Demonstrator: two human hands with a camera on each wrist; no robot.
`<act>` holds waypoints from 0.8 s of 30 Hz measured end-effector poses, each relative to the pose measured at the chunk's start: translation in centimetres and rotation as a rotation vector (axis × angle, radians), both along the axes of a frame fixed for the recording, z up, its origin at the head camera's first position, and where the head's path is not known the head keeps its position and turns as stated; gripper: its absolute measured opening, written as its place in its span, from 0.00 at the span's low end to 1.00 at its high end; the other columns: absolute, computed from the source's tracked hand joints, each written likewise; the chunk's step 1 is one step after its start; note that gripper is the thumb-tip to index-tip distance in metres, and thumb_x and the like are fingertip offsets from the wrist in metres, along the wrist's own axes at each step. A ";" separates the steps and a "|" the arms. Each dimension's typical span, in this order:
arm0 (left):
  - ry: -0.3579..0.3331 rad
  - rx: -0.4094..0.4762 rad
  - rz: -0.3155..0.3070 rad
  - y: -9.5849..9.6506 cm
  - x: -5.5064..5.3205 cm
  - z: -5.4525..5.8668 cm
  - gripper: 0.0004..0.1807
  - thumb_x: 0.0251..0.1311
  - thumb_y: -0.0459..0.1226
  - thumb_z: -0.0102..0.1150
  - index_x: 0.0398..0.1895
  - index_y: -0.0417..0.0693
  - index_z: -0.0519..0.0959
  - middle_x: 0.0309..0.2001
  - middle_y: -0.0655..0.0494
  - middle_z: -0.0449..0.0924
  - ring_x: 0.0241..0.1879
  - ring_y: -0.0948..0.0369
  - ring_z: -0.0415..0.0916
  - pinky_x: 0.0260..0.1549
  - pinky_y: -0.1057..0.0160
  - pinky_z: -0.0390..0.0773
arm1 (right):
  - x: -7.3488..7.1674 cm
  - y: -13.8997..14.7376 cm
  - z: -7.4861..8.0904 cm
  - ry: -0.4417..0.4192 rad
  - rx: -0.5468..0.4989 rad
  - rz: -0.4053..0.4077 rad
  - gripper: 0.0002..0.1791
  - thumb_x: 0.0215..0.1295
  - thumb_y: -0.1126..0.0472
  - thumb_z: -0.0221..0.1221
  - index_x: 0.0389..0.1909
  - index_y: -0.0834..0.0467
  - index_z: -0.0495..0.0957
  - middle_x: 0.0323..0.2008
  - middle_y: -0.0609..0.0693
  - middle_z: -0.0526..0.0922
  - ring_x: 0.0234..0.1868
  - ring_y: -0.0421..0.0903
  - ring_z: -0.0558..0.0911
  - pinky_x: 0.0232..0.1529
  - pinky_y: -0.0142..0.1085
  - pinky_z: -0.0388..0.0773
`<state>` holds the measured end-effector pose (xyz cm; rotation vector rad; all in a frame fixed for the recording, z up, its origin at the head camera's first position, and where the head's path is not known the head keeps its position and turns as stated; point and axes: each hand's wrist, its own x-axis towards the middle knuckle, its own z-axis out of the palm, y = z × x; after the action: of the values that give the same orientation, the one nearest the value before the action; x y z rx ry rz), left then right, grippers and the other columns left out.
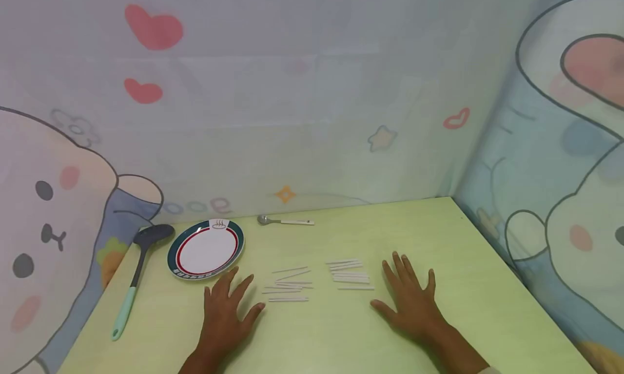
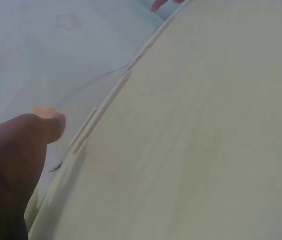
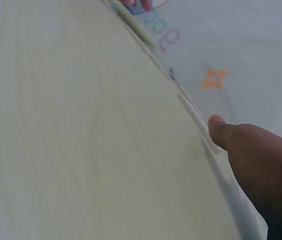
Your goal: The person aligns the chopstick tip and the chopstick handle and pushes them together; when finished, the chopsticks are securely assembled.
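"Cartoon-printed cloth (image 1: pixel 312 119) hangs behind a yellow-green table (image 1: pixel 487 287). What's on it?"

"Biggest are the person's hands. The left hand (image 1: pixel 225 312) and the right hand (image 1: pixel 413 304) are well apart, fingers spread, neither one pinching anything."

"Next in size?"

"One ladle (image 1: pixel 136 276) at the far left, then a plate (image 1: pixel 207 250) just beyond the left fingers."

"And the sticks?"

"Between the hands, in two loose groups. Some thin sticks (image 1: pixel 292 286) lie just right of the left thumb; the thicker white sticks (image 1: pixel 350 277) lie left of the right hand, just beyond its thumb. So each group has its own nearer hand."

"Their long axis?"

"Roughly sideways, across the way the fingers point, though a couple of thin ones slant. Past them lies a spoon (image 1: pixel 285 222), near the cloth."

"Any writing?"

"Letter-like loops (image 1: pixel 197 206) on the cloth, no word I can make out. On the plate's rim, a steaming-bowl mark (image 1: pixel 219 224) and some lettering (image 1: pixel 184 273) too small to read."
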<state>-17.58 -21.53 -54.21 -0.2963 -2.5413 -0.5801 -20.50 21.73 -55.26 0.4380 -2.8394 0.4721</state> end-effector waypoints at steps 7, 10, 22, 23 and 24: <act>0.202 0.147 -0.232 1.2 -1.6 -1.2 0.23 0.48 0.38 0.86 0.50 0.49 0.89 0.65 0.35 0.80 0.64 0.38 0.74 0.58 0.31 0.67 | -1.5 -1.3 -0.8 0.028 -0.060 0.137 0.47 0.76 0.35 0.63 0.85 0.56 0.62 0.89 0.58 0.53 0.89 0.61 0.51 0.72 0.84 0.40; 0.181 0.156 -0.274 2.0 -2.2 -1.3 0.19 0.48 0.38 0.86 0.45 0.52 0.90 0.64 0.37 0.80 0.65 0.39 0.74 0.57 0.31 0.66 | -2.2 -1.7 -0.7 0.021 -0.077 0.174 0.45 0.76 0.38 0.64 0.84 0.56 0.63 0.89 0.57 0.53 0.89 0.60 0.51 0.73 0.83 0.40; 0.027 0.185 -0.391 4.4 -4.1 -0.6 0.14 0.48 0.36 0.87 0.32 0.60 0.89 0.68 0.40 0.79 0.70 0.39 0.69 0.62 0.30 0.61 | -4.1 -3.3 -0.4 0.029 -0.154 0.268 0.36 0.70 0.47 0.73 0.75 0.53 0.75 0.85 0.53 0.63 0.86 0.58 0.59 0.76 0.73 0.45; 0.007 0.189 -0.402 4.5 -4.2 -0.6 0.13 0.48 0.36 0.87 0.32 0.60 0.89 0.69 0.40 0.79 0.71 0.40 0.69 0.63 0.30 0.60 | -4.2 -3.5 -0.4 0.037 -0.164 0.281 0.35 0.69 0.48 0.74 0.73 0.53 0.76 0.84 0.53 0.64 0.86 0.58 0.60 0.76 0.72 0.46; -0.015 0.191 -0.411 4.5 -4.3 -0.6 0.13 0.48 0.37 0.87 0.32 0.61 0.89 0.70 0.41 0.78 0.72 0.40 0.68 0.64 0.30 0.59 | -4.3 -3.6 -0.4 0.047 -0.177 0.294 0.34 0.69 0.49 0.75 0.72 0.53 0.77 0.84 0.53 0.65 0.85 0.57 0.61 0.76 0.71 0.47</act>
<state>-21.87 -17.00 -54.81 -0.7549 -2.4249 -0.9729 -24.75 18.12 -55.62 0.8231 -2.6675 0.7499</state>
